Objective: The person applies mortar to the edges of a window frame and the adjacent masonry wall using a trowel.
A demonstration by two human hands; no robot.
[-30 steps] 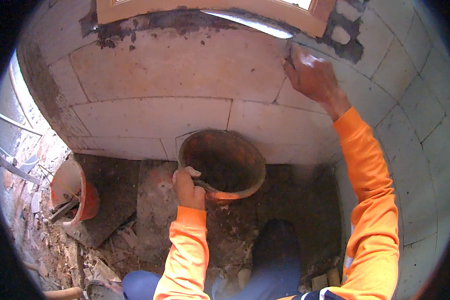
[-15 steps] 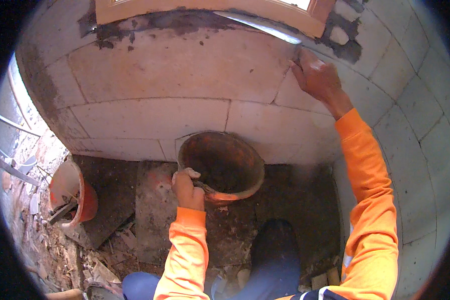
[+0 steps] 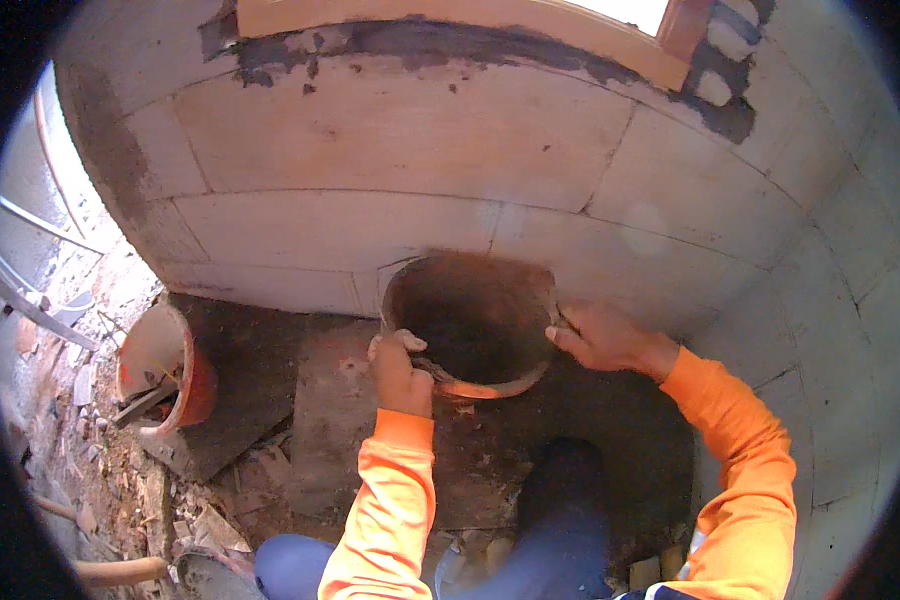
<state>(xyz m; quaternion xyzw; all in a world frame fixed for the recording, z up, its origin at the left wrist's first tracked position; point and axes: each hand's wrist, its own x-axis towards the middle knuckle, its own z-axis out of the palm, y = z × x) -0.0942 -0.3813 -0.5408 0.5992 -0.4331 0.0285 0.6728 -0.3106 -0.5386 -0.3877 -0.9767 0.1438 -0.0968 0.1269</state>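
Note:
A round orange bucket (image 3: pixel 470 388), its rim crusted grey, stands against the block wall with a dark inside. My left hand (image 3: pixel 400 370) is closed on the bucket's near left rim. At the right rim, my right hand (image 3: pixel 610 338) is closed round the handle of a trowel (image 3: pixel 562 320). The trowel's blade does not show and seems to be down inside the bucket. Above, grey mortar (image 3: pixel 420 42) lies in a rough strip under the wooden window frame (image 3: pixel 370 12).
Pale block wall (image 3: pixel 390 130) rises in front, and another wall (image 3: pixel 850 400) stands at the right. A second orange bucket (image 3: pixel 202 385) with scraps in it is at the left, beside boards and rubble (image 3: pixel 120 480). My knees are at the lower edge.
My right hand has come down from below the window frame to the bucket's right rim, taking the trowel along. My left hand has stayed on the rim. The view has shifted slightly.

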